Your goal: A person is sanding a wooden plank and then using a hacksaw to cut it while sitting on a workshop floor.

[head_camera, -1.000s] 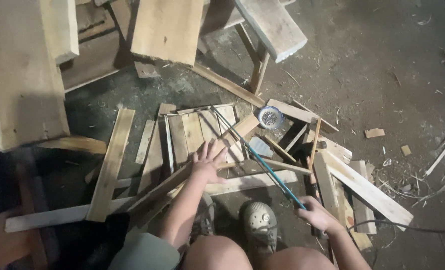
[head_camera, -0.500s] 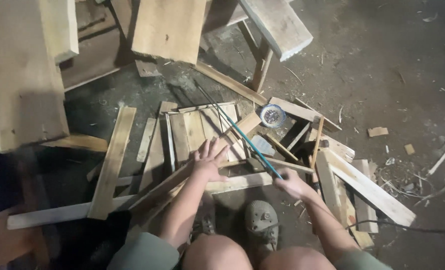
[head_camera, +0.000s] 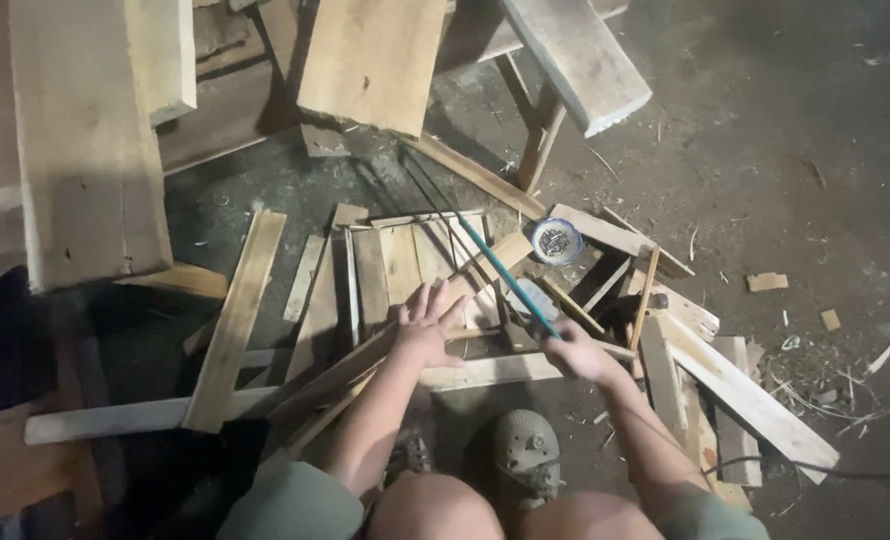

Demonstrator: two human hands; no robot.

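The left hand (head_camera: 431,322) lies flat with fingers spread, its grip open, pressing on a slanting wooden strip (head_camera: 365,368) that crosses a small frame of slats (head_camera: 405,262) on the floor (head_camera: 765,150). The right hand (head_camera: 575,352) has its grip closed around the near end of a thin blue-green saw (head_camera: 500,275), which runs up and away across the slats, just right of the left hand. A round tin of small bits (head_camera: 557,241) sits on a plank (head_camera: 615,235) near the saw's middle. Loose planks lie scattered all around; a wide board (head_camera: 375,60) leans at the top. A shoe (head_camera: 525,448) rests on the floor between the bare knees.
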